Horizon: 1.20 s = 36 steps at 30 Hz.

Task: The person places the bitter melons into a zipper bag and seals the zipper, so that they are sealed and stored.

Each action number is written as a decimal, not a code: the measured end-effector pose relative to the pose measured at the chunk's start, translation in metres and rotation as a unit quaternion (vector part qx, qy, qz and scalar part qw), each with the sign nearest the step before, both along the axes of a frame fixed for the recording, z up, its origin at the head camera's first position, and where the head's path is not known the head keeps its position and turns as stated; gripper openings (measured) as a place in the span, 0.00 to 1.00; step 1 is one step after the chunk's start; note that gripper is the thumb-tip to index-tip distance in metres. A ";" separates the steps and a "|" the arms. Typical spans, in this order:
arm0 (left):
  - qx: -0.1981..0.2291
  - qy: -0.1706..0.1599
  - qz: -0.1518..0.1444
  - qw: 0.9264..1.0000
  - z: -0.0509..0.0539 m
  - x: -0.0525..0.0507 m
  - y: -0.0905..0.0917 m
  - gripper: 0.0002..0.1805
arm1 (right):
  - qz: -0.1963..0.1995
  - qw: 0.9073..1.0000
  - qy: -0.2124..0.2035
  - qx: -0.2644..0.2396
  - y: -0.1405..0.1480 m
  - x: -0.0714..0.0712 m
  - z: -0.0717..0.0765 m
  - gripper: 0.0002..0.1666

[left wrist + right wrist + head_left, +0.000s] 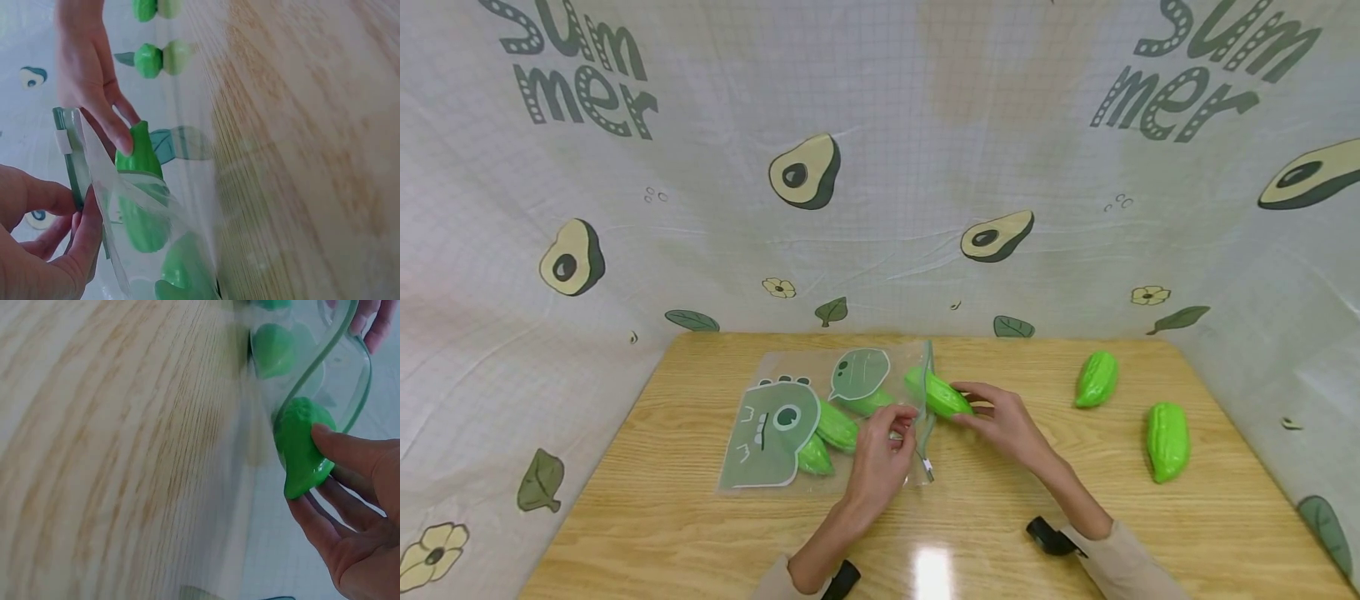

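A clear zip bag [752, 479] with a green dinosaur print lies flat, its mouth with a green zip strip [74, 162] facing right. My left hand [880, 458] pinches the bag's near edge at the mouth, holding it apart. My right hand [1000, 421] grips the tail end of a glossy green toy bitter melon [946, 398] between thumb and fingers. The far half of that bitter melon is inside the bag's mouth, as the right wrist view also shows. Other bitter melons [837, 427] lie inside the bag, partly hidden by the print and the left hand.
Two more bitter melons rest at the right of the wooden table [647, 517]: one farther back [1097, 379], the other nearer [1167, 442]. A white zip slider [927, 467] sits at the strip's near end. A printed cloth [895, 275] hangs behind the table.
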State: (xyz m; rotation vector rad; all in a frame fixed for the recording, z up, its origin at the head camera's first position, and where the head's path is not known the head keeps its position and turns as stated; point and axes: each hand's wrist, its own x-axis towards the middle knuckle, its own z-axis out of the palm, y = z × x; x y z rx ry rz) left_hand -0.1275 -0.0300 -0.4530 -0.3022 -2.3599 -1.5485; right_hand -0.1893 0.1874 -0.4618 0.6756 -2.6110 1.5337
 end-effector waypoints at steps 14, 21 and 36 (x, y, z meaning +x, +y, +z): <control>-0.010 0.004 -0.009 1.000 0.000 0.001 -0.001 0.10 | 0.018 0.999 -0.005 0.030 -0.014 -0.004 0.005 0.26; -0.017 -0.001 -0.008 1.000 0.000 0.001 0.000 0.09 | 0.028 0.999 0.011 0.035 -0.017 -0.009 0.003 0.24; -0.026 -0.001 -0.005 1.000 0.000 0.002 0.000 0.09 | 0.054 0.998 -0.023 0.016 -0.025 -0.013 0.000 0.24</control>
